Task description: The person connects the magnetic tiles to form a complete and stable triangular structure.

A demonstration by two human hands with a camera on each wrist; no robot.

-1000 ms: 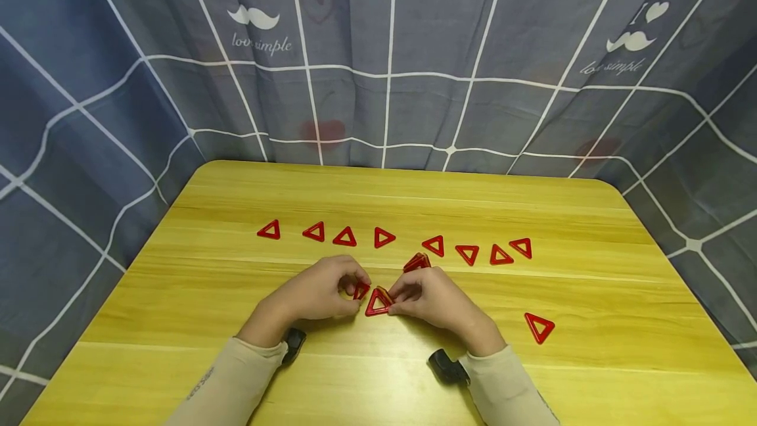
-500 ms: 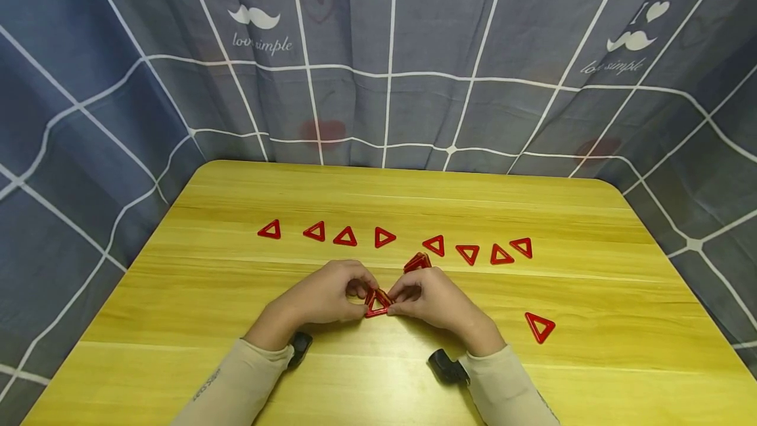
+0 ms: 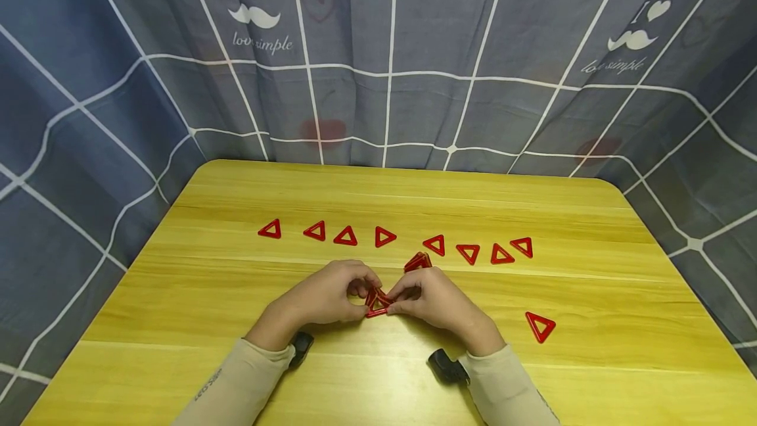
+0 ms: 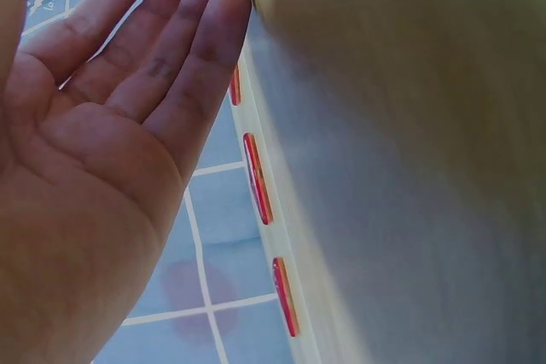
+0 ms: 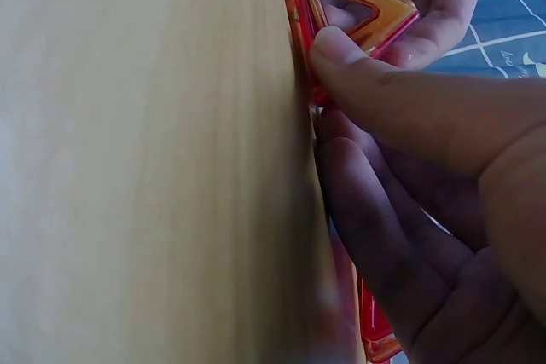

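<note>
Several red triangular magnetic tiles (image 3: 377,312) with hollow middles stand joined between my hands, one flat on the table and others tilted up from its sides. My left hand (image 3: 331,293) pinches the left tilted tile between thumb and fingers. My right hand (image 3: 436,298) pinches the right one; the right wrist view shows the thumb pressed on that tile (image 5: 398,14), leaning on its lower edge. In the left wrist view the left palm (image 4: 94,176) fills the left side, and only a red sliver shows at the fingertips. Fingers partly hide the joined tiles.
Behind the hands, a row of several loose red tiles (image 3: 278,229) spans the wooden table (image 3: 378,380). A small pile of tiles (image 3: 417,261) lies just beyond the right hand. One tile (image 3: 549,326) lies off to the right. A grey checked curtain (image 3: 426,110) hangs behind.
My left hand has moved right, bringing its tile against the flat one. The upright tiles now lean closer together at the top. My right hand stays nearly in place.
</note>
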